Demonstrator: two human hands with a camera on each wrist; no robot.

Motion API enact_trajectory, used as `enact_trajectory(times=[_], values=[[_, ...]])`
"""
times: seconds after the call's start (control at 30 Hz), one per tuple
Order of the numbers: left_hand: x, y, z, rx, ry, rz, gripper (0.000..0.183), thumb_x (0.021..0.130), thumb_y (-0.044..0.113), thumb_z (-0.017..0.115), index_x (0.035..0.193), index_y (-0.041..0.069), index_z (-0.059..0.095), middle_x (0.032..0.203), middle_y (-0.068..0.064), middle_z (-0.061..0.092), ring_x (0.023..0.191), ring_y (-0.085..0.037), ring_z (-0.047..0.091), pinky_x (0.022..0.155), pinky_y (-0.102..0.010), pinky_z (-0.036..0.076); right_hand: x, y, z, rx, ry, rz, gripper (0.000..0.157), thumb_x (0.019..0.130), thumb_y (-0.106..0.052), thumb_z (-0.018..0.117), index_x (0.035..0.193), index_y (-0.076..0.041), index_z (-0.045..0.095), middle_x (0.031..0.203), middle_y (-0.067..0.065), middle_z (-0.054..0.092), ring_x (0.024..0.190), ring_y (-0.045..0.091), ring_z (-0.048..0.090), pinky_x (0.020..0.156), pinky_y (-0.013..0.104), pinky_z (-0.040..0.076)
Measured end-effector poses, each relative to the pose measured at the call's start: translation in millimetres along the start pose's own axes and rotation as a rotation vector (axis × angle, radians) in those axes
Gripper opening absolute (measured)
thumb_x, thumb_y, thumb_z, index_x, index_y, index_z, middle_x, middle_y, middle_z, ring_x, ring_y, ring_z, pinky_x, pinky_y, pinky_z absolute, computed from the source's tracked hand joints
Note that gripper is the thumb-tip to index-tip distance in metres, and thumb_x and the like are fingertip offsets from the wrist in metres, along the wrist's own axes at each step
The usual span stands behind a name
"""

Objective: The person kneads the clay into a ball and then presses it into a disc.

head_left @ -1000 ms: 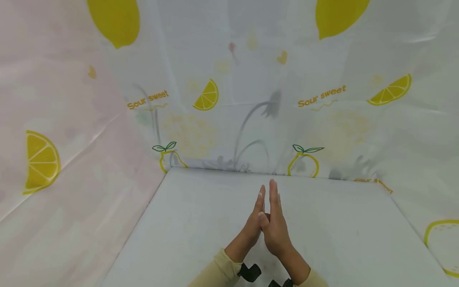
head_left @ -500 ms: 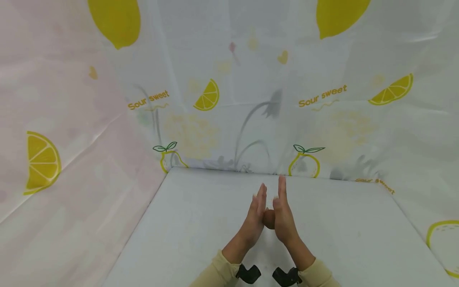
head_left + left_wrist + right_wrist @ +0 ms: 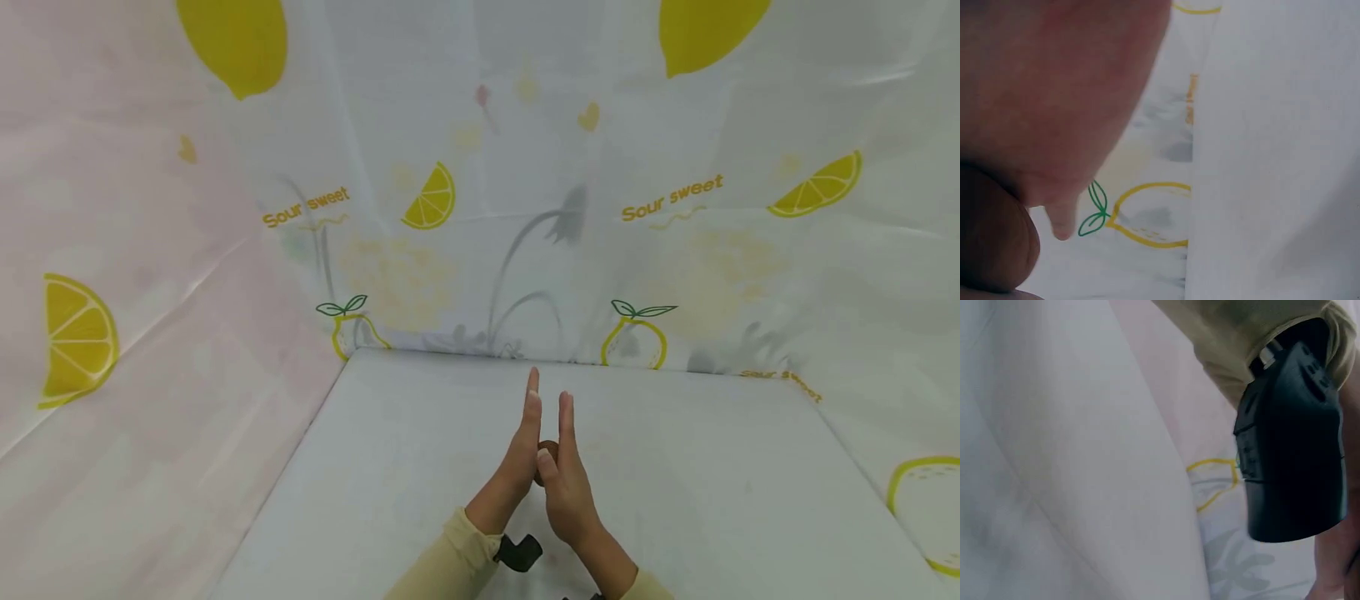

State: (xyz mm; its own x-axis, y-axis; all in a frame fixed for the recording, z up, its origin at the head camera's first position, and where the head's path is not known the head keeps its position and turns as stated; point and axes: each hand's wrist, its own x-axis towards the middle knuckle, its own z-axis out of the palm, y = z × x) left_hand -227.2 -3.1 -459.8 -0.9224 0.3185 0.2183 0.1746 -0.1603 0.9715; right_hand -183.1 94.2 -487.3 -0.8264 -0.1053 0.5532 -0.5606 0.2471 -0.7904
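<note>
A brown ball sits between my two facing palms, partly covered by the hands in the head view. My left hand is on its left side, fingers straight and pointing forward. On the other side is my right hand, its fingers also extended and its thumb in front of the ball. In the left wrist view, the brown ball shows large and dark at the lower left, under a big close part of the right hand. The right wrist view hides the ball.
Below the hands lies a white tabletop. A lemon-printed curtain surrounds its back and sides. A black wrist device is strapped by the left cuff; the right wrist view shows this black device up close beside a beige sleeve.
The hands slide against each other around the ball: since half a second ago the left has gone forward and the right back and leftward. Less of the ball shows now.
</note>
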Motion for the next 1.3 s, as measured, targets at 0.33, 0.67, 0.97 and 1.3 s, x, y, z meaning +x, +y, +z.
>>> enact_trajectory(times=[0.33,0.67,0.97,1.3], values=[[-7.3,-12.5,5.5,-0.015,-0.044,-0.076,0.075,0.106,0.063,0.011,0.165,0.019,0.002,0.171,-0.001,-0.002,0.155,-0.023,-0.006,0.121,-0.06,-0.002,15.6,-8.9,-13.5,-0.005,0.017,-0.063,0.064,0.111,-0.022,0.028,0.163,-0.009,-0.006,0.171,0.009,0.004,0.156,0.022,0.005,0.117,0.017,0.016],[-15.5,-12.6,10.5,-0.059,-0.24,-0.071,0.075,0.105,0.061,0.001,0.164,0.014,-0.006,0.171,-0.002,-0.007,0.155,-0.023,-0.011,0.121,-0.058,-0.003,34.9,7.7,-36.9,0.157,0.082,0.144,0.063,0.111,-0.039,0.027,0.164,-0.026,-0.004,0.17,-0.006,0.001,0.155,0.018,-0.001,0.121,0.056,0.003],[-9.9,-8.8,4.4,-0.12,-0.217,-0.024,0.076,0.103,0.065,0.002,0.164,0.021,-0.006,0.169,0.001,-0.015,0.153,-0.022,-0.019,0.12,-0.059,-0.008,16.3,20.8,-22.2,0.118,0.019,0.172,0.061,0.112,-0.02,0.027,0.165,-0.014,-0.002,0.104,0.013,0.066,0.09,0.005,0.062,0.077,0.02,0.049],[-6.6,-10.9,4.1,-0.016,-0.06,-0.099,0.074,0.104,0.066,0.01,0.165,0.025,0.004,0.17,0.004,-0.004,0.155,-0.023,-0.008,0.12,-0.062,-0.005,3.1,8.0,-7.1,-0.173,0.04,-0.054,0.064,0.11,-0.021,0.036,0.163,-0.004,0.006,0.17,0.013,0.01,0.156,0.027,0.005,0.122,0.024,-0.002]])
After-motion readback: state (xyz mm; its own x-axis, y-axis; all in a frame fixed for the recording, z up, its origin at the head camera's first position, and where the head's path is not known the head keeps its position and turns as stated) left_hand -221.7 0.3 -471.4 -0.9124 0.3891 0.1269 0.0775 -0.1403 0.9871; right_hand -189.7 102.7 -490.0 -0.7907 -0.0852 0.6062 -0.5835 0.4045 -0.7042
